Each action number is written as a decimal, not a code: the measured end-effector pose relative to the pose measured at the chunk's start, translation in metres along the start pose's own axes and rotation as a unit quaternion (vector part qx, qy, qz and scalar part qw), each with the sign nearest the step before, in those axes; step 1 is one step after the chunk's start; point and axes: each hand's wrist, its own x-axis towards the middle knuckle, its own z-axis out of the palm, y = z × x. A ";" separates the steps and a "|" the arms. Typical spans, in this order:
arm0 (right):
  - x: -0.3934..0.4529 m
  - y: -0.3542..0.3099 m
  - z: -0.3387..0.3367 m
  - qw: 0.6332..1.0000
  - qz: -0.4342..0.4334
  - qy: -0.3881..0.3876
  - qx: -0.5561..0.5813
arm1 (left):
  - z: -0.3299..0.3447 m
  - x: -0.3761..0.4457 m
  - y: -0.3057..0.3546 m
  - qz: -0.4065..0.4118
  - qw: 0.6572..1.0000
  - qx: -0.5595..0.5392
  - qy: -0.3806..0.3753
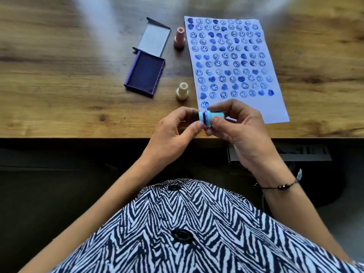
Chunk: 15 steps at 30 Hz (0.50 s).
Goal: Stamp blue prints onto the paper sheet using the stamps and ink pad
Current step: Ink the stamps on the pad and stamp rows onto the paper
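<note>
while the teal stamp [211,116] lies sideways between my hands at the near table edge, its long axis runs left to right. my right hand [236,125] grips the handle; my left hand [181,125] pinches the inked face end. the ink pad [144,75] sits up-left, nearer my left; the paper [275,107] lies just beyond my right.

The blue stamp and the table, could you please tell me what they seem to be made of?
The blue stamp looks like smooth matte plastic, judging by its even colour and moulded rims. The table looks like wood or wood-look laminate, with visible grain and knots.
</note>
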 end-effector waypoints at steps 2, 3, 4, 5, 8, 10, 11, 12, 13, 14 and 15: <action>0.002 0.000 0.001 1.000 0.002 0.013 -0.006 | -0.001 0.000 0.000 -0.005 1.000 -0.005 0.011; 0.004 -0.002 0.002 0.999 -0.009 0.025 -0.037 | -0.003 -0.001 -0.001 -0.008 0.999 -0.005 0.032; 0.008 -0.006 0.006 0.994 -0.037 0.039 -0.099 | -0.006 -0.001 -0.003 -0.010 0.998 -0.002 0.066; 0.015 -0.012 0.012 0.980 -0.079 0.046 -0.177 | -0.009 -0.001 -0.004 -0.017 0.994 -0.002 0.108; 0.054 -0.041 0.052 0.885 -0.267 0.052 -0.378 | -0.020 0.002 -0.004 -0.076 0.962 -0.113 0.238; 0.092 -0.053 0.089 0.805 -0.341 0.020 -0.486 | -0.024 0.004 0.001 -0.115 0.923 -0.236 0.281; 0.108 -0.049 0.104 0.766 -0.348 -0.006 -0.540 | -0.026 0.005 0.002 -0.127 0.907 -0.278 0.290; 0.121 -0.041 0.118 0.731 -0.346 -0.041 -0.586 | -0.027 0.005 0.004 -0.133 0.896 -0.305 0.295; 0.130 -0.034 0.127 0.699 -0.340 -0.074 -0.625 | -0.028 0.004 0.006 -0.134 0.888 -0.326 0.296; 0.135 -0.029 0.131 0.680 -0.332 -0.096 -0.646 | -0.029 0.003 0.006 -0.133 0.884 -0.335 0.298; 0.137 -0.028 0.132 0.675 -0.326 -0.108 -0.653 | -0.029 0.003 0.007 -0.130 0.881 -0.342 0.301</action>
